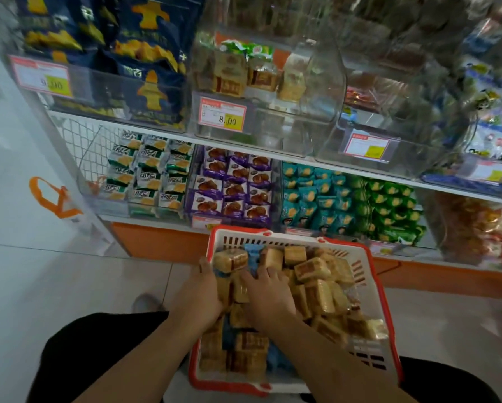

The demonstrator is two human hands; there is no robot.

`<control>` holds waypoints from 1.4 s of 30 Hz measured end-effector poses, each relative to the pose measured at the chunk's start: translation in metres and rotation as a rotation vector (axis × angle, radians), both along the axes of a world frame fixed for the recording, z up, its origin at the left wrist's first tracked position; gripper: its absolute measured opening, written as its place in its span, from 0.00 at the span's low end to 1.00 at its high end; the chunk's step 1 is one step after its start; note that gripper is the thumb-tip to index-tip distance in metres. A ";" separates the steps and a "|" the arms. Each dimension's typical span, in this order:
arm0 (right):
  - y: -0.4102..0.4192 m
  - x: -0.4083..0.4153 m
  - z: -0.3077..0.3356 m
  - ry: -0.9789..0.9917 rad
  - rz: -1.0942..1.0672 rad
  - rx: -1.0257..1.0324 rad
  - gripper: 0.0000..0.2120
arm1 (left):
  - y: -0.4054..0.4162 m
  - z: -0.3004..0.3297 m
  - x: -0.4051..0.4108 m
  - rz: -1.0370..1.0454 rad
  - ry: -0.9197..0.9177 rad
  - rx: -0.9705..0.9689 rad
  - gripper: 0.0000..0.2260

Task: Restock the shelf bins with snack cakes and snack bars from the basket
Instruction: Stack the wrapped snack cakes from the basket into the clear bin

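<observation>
A white basket with a red rim [369,269] sits in front of me, heaped with several tan wrapped snack cakes [316,289] and a few blue packets [254,251]. Both my hands reach into its left part. My left hand [200,295] curls round cakes at the left wall, thumb up beside one cake [231,260]. My right hand [268,298] lies over the pile, its fingers bent down onto cakes. Above, a clear shelf bin [273,123] with an 8,00 price tag holds a few of the same tan cakes [229,74].
The lower shelf holds rows of green-white [151,170], purple [232,184], teal [314,199] and green packets [389,210]. Dark blue bags [145,68] fill the upper left bin. An orange-handled bag [54,199] hangs at left. My knees flank the basket.
</observation>
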State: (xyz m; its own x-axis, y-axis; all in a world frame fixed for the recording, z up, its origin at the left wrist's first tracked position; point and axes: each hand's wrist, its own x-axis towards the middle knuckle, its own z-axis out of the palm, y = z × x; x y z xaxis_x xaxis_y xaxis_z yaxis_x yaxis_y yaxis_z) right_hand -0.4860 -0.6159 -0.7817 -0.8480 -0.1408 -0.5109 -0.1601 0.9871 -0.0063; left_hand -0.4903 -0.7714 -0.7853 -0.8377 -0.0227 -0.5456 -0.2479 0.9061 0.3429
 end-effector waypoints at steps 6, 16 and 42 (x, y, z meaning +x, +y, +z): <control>0.022 -0.011 0.032 0.065 -0.480 -0.609 0.28 | -0.006 -0.012 0.000 0.059 0.087 0.113 0.26; 0.051 0.014 0.153 0.244 -0.451 -1.207 0.28 | 0.003 0.106 -0.001 0.506 0.124 1.017 0.13; 0.063 0.045 0.257 0.769 -0.078 -0.670 0.23 | 0.022 0.256 0.015 0.287 0.254 1.125 0.14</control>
